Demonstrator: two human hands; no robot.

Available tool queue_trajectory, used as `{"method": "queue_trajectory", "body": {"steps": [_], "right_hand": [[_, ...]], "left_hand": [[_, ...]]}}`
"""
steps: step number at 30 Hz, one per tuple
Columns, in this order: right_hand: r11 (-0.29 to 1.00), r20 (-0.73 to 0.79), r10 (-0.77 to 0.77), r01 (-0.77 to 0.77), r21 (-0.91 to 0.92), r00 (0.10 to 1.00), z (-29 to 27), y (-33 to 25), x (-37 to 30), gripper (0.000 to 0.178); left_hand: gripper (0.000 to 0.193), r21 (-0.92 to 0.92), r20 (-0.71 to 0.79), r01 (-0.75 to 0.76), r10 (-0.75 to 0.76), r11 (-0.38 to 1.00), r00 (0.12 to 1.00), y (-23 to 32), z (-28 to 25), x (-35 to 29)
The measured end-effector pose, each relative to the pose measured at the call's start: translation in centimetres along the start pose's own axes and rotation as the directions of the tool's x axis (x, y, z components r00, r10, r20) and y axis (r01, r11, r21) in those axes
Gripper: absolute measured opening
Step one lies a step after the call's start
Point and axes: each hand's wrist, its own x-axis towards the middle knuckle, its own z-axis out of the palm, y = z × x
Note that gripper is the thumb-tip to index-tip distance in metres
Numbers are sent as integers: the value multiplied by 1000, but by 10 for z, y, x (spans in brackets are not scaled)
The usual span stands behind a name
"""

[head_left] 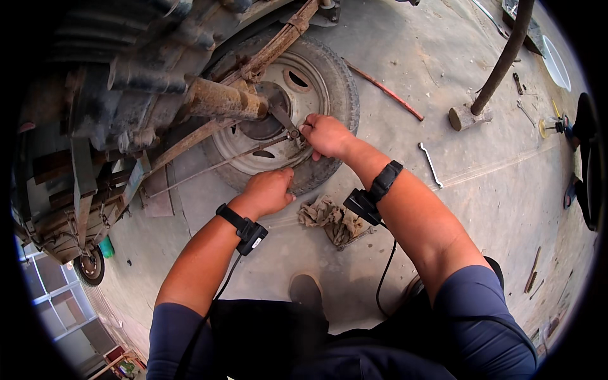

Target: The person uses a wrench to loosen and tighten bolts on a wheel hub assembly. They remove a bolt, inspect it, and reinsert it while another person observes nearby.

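Note:
My right hand (326, 135) is closed in a pinch at the end of a rusty metal lever (283, 118), where a thin threaded rod (244, 154) meets it. Whatever small part the fingertips hold is hidden. Lower and to the left, my left hand (269, 192) is curled closed in front of the tyre's near edge, below the rod; its fingertips are mostly out of sight. Behind both hands stands a wheel with a cream rim (307, 101) and a worn black tyre (342, 82). A rusty axle tube (225, 98) runs to the wheel's hub.
A crumpled brown rag (329, 218) lies near my feet. On the concrete to the right are a red bar (389, 92), a wrench (430, 164) and a long-handled mallet (470, 118). Another person's feet (573, 187) show at the far right. The vehicle's underside (152, 82) fills the upper left.

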Motion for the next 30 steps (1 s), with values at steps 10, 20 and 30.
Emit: {"method": "queue_trajectory", "body": {"steps": [10, 20, 30], "right_hand": [[985, 33, 0, -5, 171, 999, -3, 4, -6, 26], [993, -24, -100, 98, -67, 995, 2, 6, -3, 28], [962, -128, -213, 186, -198, 969, 11, 13, 1, 34]], "left_hand": [[34, 10, 3, 4, -4, 1000, 1000, 2, -2, -1], [33, 16, -5, -2, 2, 1000, 1000, 2, -2, 0], [34, 1, -8, -3, 3, 1000, 1000, 3, -2, 0]]}}
